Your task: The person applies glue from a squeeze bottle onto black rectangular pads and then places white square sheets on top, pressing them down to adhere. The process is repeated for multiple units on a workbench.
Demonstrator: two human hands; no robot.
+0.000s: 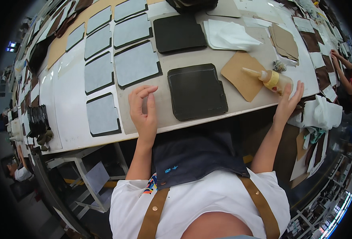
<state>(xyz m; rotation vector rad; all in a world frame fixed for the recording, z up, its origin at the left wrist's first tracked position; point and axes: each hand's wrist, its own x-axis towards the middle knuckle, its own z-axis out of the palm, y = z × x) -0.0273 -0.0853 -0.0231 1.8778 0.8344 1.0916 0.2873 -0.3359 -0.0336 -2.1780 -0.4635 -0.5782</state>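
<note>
A dark, near-black leather panel [198, 93], notched on its right side, lies flat at the table's near edge in front of me. To its left rests my left hand [143, 107], loosely curled with thumb and fingers apart and nothing in it. On the right, a squeeze bottle [276, 81] with a yellow band and a pointed nozzle lies tilted, its nozzle over a tan card [239, 71]. My right hand [287, 105] is at the bottle's base end, fingers stretched out and not wrapped round it; whether it touches the bottle I cannot tell.
Several pale grey panels with black edges [134, 65] lie in rows to the left. A black panel stack [180, 34], white sheets [230, 35] and brown card pieces [284, 43] lie farther back. White cloth [317, 113] hangs beside the table. Another person's hands [335, 55] work at far right.
</note>
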